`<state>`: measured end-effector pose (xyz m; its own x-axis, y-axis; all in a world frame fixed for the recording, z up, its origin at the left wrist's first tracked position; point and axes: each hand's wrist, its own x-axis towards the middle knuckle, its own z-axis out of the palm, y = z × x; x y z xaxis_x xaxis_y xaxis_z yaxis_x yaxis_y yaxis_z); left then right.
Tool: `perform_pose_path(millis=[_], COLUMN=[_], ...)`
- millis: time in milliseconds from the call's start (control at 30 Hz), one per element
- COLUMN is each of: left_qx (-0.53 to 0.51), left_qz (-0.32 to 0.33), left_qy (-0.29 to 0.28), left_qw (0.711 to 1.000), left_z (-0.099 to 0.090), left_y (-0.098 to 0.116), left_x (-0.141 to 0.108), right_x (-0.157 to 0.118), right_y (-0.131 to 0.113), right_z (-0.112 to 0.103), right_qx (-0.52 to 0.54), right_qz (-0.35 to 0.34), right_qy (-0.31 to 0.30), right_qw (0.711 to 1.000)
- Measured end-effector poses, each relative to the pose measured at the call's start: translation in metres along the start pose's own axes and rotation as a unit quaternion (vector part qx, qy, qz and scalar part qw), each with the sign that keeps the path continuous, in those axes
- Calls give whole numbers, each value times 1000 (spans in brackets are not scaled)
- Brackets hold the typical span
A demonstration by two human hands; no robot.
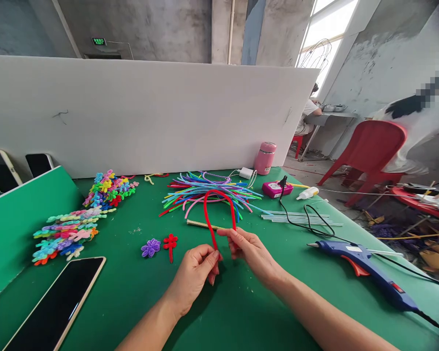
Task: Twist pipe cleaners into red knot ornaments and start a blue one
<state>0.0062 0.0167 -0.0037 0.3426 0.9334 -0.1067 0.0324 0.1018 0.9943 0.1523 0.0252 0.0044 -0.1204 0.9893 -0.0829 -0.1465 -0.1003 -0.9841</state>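
A red pipe cleaner (207, 214) is bent into a tall arch over the green table. My left hand (199, 268) pinches its left end, and my right hand (247, 246) pinches its right end, close beside. Behind the arch lies a thin tan stick (199, 224), partly hidden by the right hand's fingers. To the left of my hands rest a purple fuzzy flower (151, 248) and a red fuzzy flower with a stem (170, 243). Beyond the hands is a loose pile of colourful pipe cleaners (190, 190).
A blue glue gun (366, 268) with a black cord and clear glue sticks (296, 218) lie right. A phone (58, 302) and finished flowers (69, 231) are left. A pink bottle (266, 158) stands by the white partition (161, 117). People sit beyond, right.
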Motion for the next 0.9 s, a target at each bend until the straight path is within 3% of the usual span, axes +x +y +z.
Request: perform_pose_path(millis=[100,400,600,900], left_qx=[-20,-111,-118,-111], left_qz=[-1,9,22,-6], left_qy=[8,32,66,58], left_qw=[1000,993,991,992], left_z=[0,-3,-2,-3], left_y=[-1,-4,-4,-4], left_x=[0,0,1,2], right_x=[1,6,5,0], right_y=[1,6,1,2], right_z=[-2,-6,-4,-2], right_qx=[-49,0,20,50], right_qz=[-20,-88,-39,14], right_qy=[1,50,42,-48], right_qw=[999,995,998,998])
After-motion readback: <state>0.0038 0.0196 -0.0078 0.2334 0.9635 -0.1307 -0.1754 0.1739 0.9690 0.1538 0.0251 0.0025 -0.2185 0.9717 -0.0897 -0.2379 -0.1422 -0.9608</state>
